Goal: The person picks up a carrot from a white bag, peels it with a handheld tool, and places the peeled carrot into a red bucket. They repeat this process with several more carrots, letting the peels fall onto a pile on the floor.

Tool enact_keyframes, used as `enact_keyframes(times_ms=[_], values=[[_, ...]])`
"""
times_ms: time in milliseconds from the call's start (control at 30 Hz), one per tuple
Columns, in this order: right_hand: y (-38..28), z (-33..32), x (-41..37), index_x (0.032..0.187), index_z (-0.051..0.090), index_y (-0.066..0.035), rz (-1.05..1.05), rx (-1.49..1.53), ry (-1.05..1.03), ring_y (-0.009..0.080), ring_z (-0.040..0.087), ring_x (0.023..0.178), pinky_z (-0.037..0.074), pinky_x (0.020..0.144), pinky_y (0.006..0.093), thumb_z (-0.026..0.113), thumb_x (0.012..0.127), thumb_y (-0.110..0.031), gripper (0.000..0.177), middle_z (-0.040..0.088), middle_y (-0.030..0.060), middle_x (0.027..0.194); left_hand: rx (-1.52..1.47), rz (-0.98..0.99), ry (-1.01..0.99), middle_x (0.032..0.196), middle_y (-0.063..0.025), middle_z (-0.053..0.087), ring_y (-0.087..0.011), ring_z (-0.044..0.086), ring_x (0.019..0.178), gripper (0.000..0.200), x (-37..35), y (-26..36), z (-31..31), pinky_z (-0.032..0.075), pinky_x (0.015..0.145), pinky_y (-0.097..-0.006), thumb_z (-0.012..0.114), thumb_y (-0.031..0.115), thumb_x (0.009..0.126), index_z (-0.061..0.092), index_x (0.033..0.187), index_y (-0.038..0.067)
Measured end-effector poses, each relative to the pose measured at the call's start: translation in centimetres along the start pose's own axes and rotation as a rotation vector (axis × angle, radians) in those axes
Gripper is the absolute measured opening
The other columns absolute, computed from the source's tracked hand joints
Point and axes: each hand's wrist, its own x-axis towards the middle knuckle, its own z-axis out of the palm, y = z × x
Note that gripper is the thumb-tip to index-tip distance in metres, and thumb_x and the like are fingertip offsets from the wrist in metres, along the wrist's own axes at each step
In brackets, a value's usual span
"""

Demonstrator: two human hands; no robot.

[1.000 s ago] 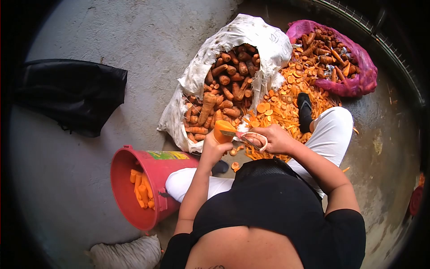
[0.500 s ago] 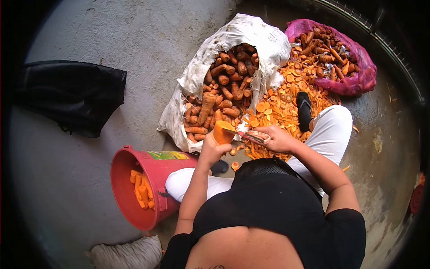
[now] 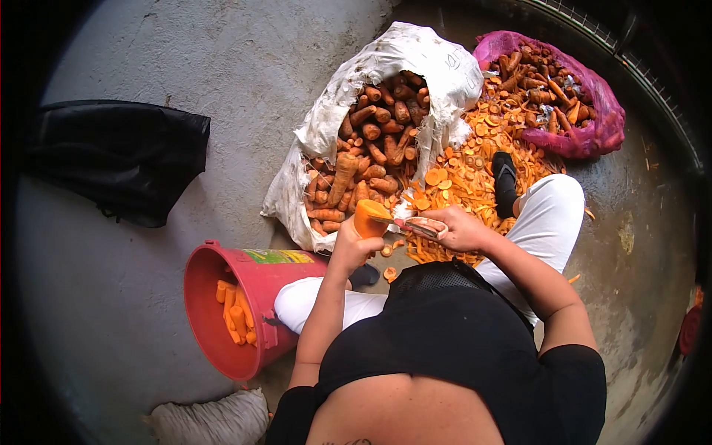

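Observation:
My left hand [image 3: 351, 248] is wrapped round a thick peeled carrot [image 3: 368, 218], held tilted up in front of my lap. In my right hand [image 3: 461, 229] is a small knife [image 3: 424, 227] with a pinkish handle, and its blade rests against the carrot's right side. Beyond my hands a torn white sack [image 3: 311, 141] lies open, full of unpeeled carrots [image 3: 371, 132]. Orange peelings and cut slices [image 3: 475, 174] are heaped on the floor to the right of the sack.
Left of my leg a red bucket [image 3: 200, 322] lies tipped on its side with several peeled carrots [image 3: 237, 315] inside. A pink mesh sack [image 3: 604, 122] of carrots and scraps stands at the far right. Black cloth [image 3: 122, 156] and a pale sack [image 3: 211, 419] lie at left.
The knife blade has shifted slightly on the carrot. My left hand and the carrot stay nearly in place, and the surroundings look the same.

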Motion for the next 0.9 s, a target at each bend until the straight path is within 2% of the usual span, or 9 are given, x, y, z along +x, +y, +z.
enact_keyframes(times_ms=[100,200,300,400,467,600,633,667,900], values=[[0.9,0.4,0.3,0.112,0.064,-0.007,-0.051,-0.067,-0.004,0.0283,0.064,0.066,0.049,0.063,0.0364,0.057,0.092,-0.027,0.029,0.066,0.0166,0.078,-0.080,-0.050,-0.023,0.069,-0.0035,0.059,-0.0098,0.052,0.051,0.028,-0.1,0.0,0.0,0.042,0.046,-0.0247,0.061,0.005,0.061,0.059,0.088,-0.002],[-0.2,0.2,0.4,0.117,0.065,-0.011,0.165,0.128,-0.112,0.0140,0.056,0.055,0.044,0.054,0.0299,0.054,0.096,-0.035,0.033,0.066,0.0070,0.075,-0.169,-0.071,-0.056,0.064,-0.0046,0.056,-0.0114,0.051,0.048,0.024,-0.1,0.0,0.1,0.041,0.044,-0.0250,0.061,0.005,0.060,0.058,0.083,-0.001],[-1.7,-0.4,0.1,0.107,0.067,-0.010,0.275,0.520,-0.191,0.0091,0.042,0.053,0.034,0.050,0.0262,0.052,0.096,-0.045,0.040,0.049,-0.0003,0.060,-0.204,-0.081,-0.070,0.063,-0.0053,0.056,-0.0119,0.050,0.046,0.025,0.0,-0.4,0.0,0.041,0.043,-0.0252,0.061,0.006,0.059,0.059,0.082,-0.001],[-1.2,0.0,0.1,0.104,0.069,-0.012,0.375,0.645,-0.198,0.0041,0.033,0.053,0.027,0.049,0.0221,0.052,0.095,-0.046,0.039,0.042,-0.0052,0.060,-0.166,-0.098,-0.078,0.065,-0.0053,0.057,-0.0120,0.051,0.048,0.026,0.0,-0.3,-0.2,0.042,0.045,-0.0253,0.061,0.006,0.059,0.059,0.084,-0.002],[-0.4,-0.5,0.2,0.103,0.069,-0.010,0.390,0.499,-0.223,0.0081,0.041,0.054,0.032,0.051,0.0250,0.053,0.095,-0.045,0.039,0.048,-0.0009,0.061,-0.123,-0.134,-0.094,0.069,-0.0047,0.059,-0.0119,0.054,0.053,0.028,0.1,-0.3,-0.6,0.044,0.050,-0.0251,0.062,0.007,0.060,0.059,0.087,-0.002],[-1.3,-1.8,0.4,0.102,0.066,-0.004,0.277,0.044,-0.118,0.0215,0.058,0.062,0.044,0.059,0.0334,0.057,0.093,-0.042,0.040,0.062,0.0110,0.070,0.157,0.130,-0.001,0.078,-0.0024,0.061,-0.0102,0.056,0.066,0.033,0.7,-1.1,-0.5,0.046,0.060,-0.0245,0.064,0.008,0.062,0.059,0.094,-0.002],[-0.8,-1.8,0.2,0.099,0.063,-0.001,0.239,0.003,-0.104,0.0310,0.063,0.075,0.047,0.067,0.0384,0.058,0.092,-0.040,0.040,0.065,0.0185,0.081,0.178,0.158,-0.002,0.079,-0.0019,0.062,-0.0092,0.056,0.067,0.034,0.8,-1.5,-0.6,0.046,0.060,-0.0244,0.065,0.008,0.063,0.059,0.095,-0.001],[-0.8,-1.9,0.2,0.100,0.063,-0.002,0.219,-0.001,-0.089,0.0319,0.063,0.075,0.047,0.067,0.0385,0.058,0.092,-0.039,0.039,0.065,0.0190,0.081,0.198,0.187,-0.002,0.080,-0.0014,0.062,-0.0083,0.055,0.067,0.034,0.9,-1.7,-0.8,0.046,0.060,-0.0244,0.066,0.008,0.064,0.059,0.097,-0.001],[0.6,-0.7,-0.5,0.103,0.063,-0.006,0.024,-0.011,-0.023,0.0375,0.061,0.071,0.047,0.063,0.0401,0.057,0.091,-0.031,0.029,0.063,0.0210,0.079,0.093,0.043,-0.112,0.085,-0.0025,0.063,-0.0108,0.059,0.076,0.039,0.6,0.0,-0.2,0.048,0.071,-0.0270,0.068,0.007,0.062,0.060,0.099,-0.001]])
